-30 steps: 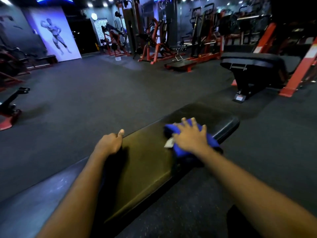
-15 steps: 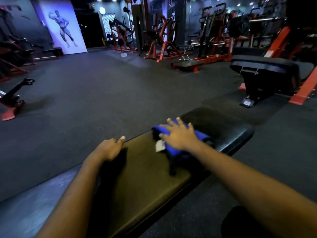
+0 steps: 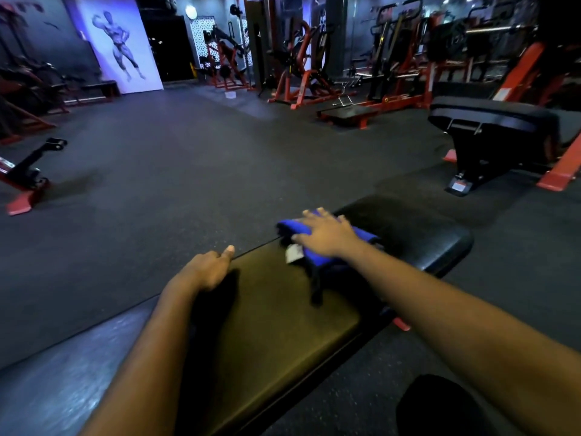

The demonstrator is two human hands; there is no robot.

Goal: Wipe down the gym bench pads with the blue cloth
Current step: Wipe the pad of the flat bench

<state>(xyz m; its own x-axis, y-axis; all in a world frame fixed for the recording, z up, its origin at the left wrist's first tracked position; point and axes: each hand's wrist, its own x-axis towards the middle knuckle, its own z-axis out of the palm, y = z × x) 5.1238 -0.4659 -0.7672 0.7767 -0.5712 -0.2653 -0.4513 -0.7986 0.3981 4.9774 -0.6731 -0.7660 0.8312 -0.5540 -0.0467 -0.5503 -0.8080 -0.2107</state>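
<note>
A long black bench pad (image 3: 276, 313) runs from the bottom left toward the middle right, its far end rounded. The folded blue cloth (image 3: 317, 258), with a white tag at its near edge, lies on the pad near the far end. My right hand (image 3: 327, 236) lies flat on top of the cloth, fingers spread, pressing it against the pad. My left hand (image 3: 209, 269) curls over the pad's left edge, thumb up, a short way nearer than the cloth.
Dark rubber floor surrounds the bench. Another black bench (image 3: 490, 127) on a red frame stands at the right. Red weight machines (image 3: 301, 70) line the back wall. A low red bench foot (image 3: 25, 180) sits at the left.
My right hand has slid the blue cloth leftward across the pad, from its right edge to its left edge. The view has shifted a little. My left hand stays on the pad's edge.
</note>
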